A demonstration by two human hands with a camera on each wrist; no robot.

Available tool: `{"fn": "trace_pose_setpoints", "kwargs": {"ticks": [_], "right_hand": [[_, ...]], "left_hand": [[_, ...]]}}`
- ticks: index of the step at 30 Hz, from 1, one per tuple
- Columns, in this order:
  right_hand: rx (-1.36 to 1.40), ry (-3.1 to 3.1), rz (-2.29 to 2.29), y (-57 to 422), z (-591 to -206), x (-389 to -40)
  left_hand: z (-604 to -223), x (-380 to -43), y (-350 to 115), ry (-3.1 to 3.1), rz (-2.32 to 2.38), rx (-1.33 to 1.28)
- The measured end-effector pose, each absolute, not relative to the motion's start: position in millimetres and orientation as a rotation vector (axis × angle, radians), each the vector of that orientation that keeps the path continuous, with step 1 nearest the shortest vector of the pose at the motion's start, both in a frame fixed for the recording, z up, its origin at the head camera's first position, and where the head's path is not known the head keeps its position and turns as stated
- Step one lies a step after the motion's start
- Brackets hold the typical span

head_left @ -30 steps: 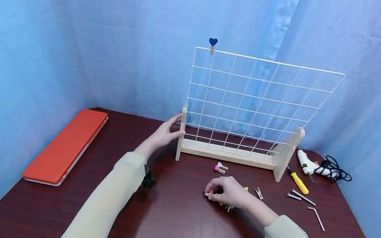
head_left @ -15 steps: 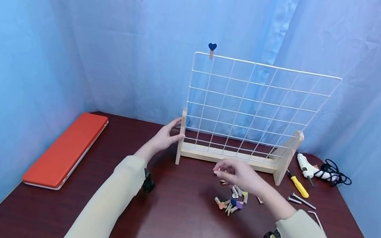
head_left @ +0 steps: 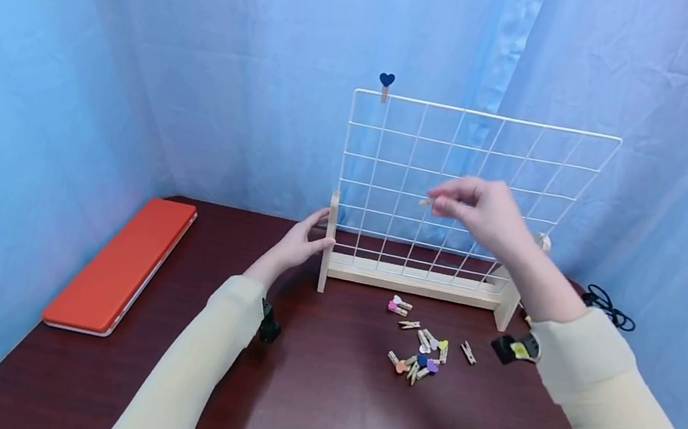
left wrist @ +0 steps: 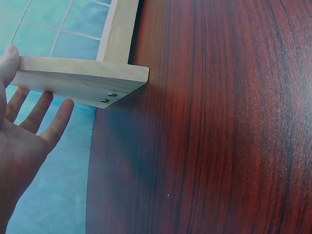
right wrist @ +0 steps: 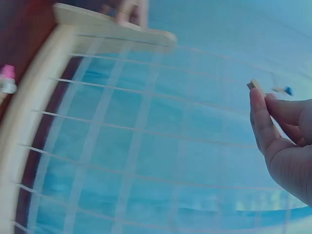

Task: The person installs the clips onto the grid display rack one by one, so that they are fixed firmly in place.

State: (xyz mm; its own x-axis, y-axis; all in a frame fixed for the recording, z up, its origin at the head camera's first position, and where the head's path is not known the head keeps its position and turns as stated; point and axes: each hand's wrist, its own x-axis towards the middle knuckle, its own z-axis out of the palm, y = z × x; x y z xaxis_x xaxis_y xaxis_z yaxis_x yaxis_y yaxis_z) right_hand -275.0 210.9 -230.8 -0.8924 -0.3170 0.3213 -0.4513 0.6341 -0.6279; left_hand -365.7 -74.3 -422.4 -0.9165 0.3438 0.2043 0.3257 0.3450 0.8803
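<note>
My right hand (head_left: 486, 211) is raised in front of the white wire grid (head_left: 468, 110). It pinches a small wooden clothespin (head_left: 425, 202) between thumb and fingers, with a bit of red showing. The clothespin's tip pokes past the fingertips in the right wrist view. My left hand (head_left: 299, 243) holds the left side panel of the wooden stand (head_left: 324, 271), thumb at the front edge and fingertips against the outer face. A navy heart clothespin (head_left: 386, 80) is clipped to the grid's top wire near its left corner. Several heart clothespins (head_left: 422, 362) lie loose on the table below.
A long red case (head_left: 123, 262) lies on the left of the dark wood table (head_left: 311, 419). A black cord (head_left: 606, 305) shows at the far right; my right arm covers the tools there. Blue curtains (head_left: 243, 41) surround the table.
My right hand has risen from beside the clothespin pile to mid-height before the grid, carrying one clothespin. My left hand has stayed on the stand's side panel.
</note>
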Motion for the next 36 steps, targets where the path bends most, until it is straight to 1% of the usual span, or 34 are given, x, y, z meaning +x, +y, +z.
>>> {"fn": "trace_pose_setpoints", "kwargs": {"ticks": [6, 10, 12, 14, 17, 20, 25, 30, 36], "right_hand": [[0.677, -2.558, 1.261, 193.8, -178.1, -286.8], [0.623, -2.47, 1.426, 182.9, -150.4, -297.4], [0.573, -2.439, 1.392, 179.7, -140.1, -303.3], [0.515, -2.452, 1.252, 178.3, -132.4, -309.5], [0.448, -2.486, 0.959, 177.4, -125.7, -318.7], [0.433, -2.499, 0.781, 177.0, -122.0, -327.0], [0.46, -2.516, 0.663, 175.4, -117.1, -335.2], [0.551, -2.549, 0.573, 170.3, -113.3, -338.2], [0.626, -2.582, 0.461, 165.2, -111.6, -340.0]], "left_hand": [[-423.0, -366.4, -76.1, 2.536, 1.703, 0.644], [-423.2, -367.1, -76.7, 2.54, 1.707, 0.637], [-423.4, -367.2, -76.2, 2.534, 1.709, 0.631], [-424.0, -366.9, -75.5, 2.529, 1.707, 0.629], [-425.2, -366.5, -74.6, 2.516, 1.714, 0.631], [-425.1, -365.5, -74.0, 2.508, 1.716, 0.63], [-414.5, -357.1, -72.4, 2.463, 1.718, 0.623], [-399.7, -343.9, -71.5, 2.478, 1.685, 0.619], [-397.9, -342.0, -70.7, 2.441, 1.722, 0.63]]}}
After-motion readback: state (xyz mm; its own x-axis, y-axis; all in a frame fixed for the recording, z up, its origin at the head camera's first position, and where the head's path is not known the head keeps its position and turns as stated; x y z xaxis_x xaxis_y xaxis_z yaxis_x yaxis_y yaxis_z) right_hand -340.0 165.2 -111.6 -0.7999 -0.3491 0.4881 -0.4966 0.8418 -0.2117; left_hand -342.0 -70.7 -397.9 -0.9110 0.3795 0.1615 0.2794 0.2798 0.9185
